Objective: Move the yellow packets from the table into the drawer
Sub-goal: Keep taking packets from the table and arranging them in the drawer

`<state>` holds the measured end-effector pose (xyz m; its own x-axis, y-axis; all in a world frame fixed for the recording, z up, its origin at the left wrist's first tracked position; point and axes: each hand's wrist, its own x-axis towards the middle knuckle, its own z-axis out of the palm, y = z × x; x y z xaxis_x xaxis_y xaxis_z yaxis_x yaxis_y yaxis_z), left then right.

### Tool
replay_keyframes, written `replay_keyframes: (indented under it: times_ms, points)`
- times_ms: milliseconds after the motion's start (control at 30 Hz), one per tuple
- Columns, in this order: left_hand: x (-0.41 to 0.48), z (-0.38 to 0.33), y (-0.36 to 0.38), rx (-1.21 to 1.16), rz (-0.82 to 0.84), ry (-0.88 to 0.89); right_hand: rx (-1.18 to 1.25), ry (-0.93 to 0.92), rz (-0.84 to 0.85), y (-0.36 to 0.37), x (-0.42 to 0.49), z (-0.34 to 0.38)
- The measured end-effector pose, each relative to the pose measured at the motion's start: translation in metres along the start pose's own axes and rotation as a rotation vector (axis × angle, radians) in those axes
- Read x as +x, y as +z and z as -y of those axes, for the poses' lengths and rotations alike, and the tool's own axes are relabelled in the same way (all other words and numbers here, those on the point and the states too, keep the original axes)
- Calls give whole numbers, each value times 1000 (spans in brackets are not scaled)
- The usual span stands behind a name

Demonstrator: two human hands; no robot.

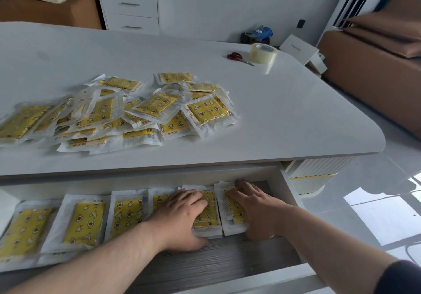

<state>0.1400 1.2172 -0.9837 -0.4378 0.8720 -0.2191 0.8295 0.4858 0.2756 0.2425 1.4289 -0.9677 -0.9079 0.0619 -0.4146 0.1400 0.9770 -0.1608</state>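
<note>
1. The open drawer (289, 193) shows a bare strip of grey wood-grain floor along its near edge, free of packets.
2. The left hand (180, 216) lies flat, fingers spread, palm down on a small stack of yellow packets (208, 214) in the drawer.
3. The right hand (255, 207) presses flat, fingers loosely spread, on the rightmost packet (232, 216), which lies just beside that stack; a narrow gap remains between it and the drawer's right wall.
4. A row of packets (84, 223) lies side by side to the left, edges touching or overlapping.
5. On the white table (296, 116) a loose pile of packets (127, 114) sits left of centre, near the front edge.
6. The table's right half is mostly open; red-handled scissors (239, 58) and a tape roll (263, 53) lie near the far edge.
</note>
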Motion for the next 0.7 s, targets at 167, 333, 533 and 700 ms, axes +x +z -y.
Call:
replay_keyframes:
  times_ms: [167, 333, 533, 700]
  points:
    - [2, 3, -2, -27, -143, -21, 123, 93, -129, -6, 1, -3]
    - [4, 5, 0, -12, -110, -43, 107, 119, -125, -3, 6, -6]
    - [6, 6, 2, 8, -104, -51, 140, 171, -102, -4, 7, -3]
    - [6, 5, 0, 50, -79, -51, 145, 188, -88, -7, 4, 1]
